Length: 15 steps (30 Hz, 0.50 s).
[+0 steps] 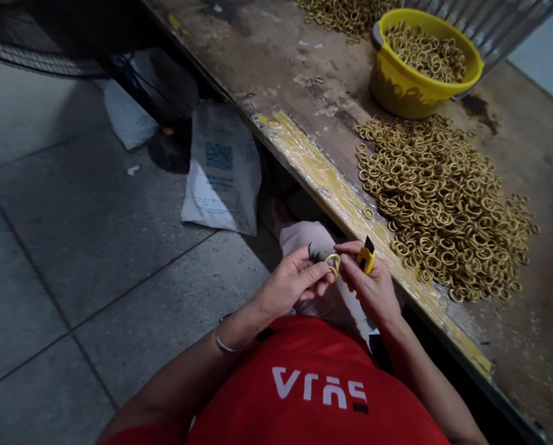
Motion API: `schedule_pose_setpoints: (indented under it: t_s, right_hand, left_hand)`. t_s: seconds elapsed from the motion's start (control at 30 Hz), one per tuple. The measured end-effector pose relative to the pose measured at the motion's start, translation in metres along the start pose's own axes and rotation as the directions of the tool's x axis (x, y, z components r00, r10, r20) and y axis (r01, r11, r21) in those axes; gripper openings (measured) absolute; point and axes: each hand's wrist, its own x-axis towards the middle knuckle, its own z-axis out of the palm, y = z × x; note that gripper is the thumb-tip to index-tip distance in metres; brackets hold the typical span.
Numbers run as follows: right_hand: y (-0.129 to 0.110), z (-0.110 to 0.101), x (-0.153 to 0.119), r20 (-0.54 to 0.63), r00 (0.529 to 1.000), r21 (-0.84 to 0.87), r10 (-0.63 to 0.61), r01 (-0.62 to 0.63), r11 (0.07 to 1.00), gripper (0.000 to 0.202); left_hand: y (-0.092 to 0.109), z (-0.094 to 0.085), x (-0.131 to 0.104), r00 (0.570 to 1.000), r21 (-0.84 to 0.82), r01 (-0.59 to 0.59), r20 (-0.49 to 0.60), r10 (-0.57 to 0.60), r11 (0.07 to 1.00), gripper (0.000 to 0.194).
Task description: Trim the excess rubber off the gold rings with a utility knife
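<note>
In the head view, my left hand is closed in a pinch on a couple of brass-coloured rings. Dark, fuzzy material shows at its fingertips; I cannot make out what it is. Close beside it, my right hand is closed around a yellow utility knife. The knife's dark blade points up, away from my body. The fingertips of my right hand come right up to the rings, but whether they touch is unclear. Both hands are over my lap, near the table's edge.
A large heap of brass-coloured rings lies on the worn table. Behind it stands a yellow tub of rings, with another pile farther back. A white printed sack and a fan are at left.
</note>
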Motion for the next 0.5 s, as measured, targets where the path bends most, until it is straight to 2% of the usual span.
schedule_pose_setpoints:
  t_s: [0.2,0.33,0.5]
  right_hand:
    - [-0.0038,-0.0004,-0.0001,0.069,0.994,-0.065,-0.083,0.088,0.994,0.023]
    - [-0.0048,0.0031,0.0022,0.069,0.996,-0.033,-0.06,0.062,0.998,0.016]
    - [-0.005,0.0068,0.0039,0.012,1.0,-0.013,-0.018,0.018,1.0,0.019]
  left_hand:
    - [0.0006,-0.0029,0.0004,0.998,0.083,-0.039,-0.039,0.042,0.996,0.028]
    - [0.0016,-0.001,0.0021,1.0,-0.035,0.001,0.012,-0.001,0.999,0.032]
    - [0.0005,0.0019,0.0038,0.998,-0.133,0.062,-0.025,-0.065,0.989,0.034]
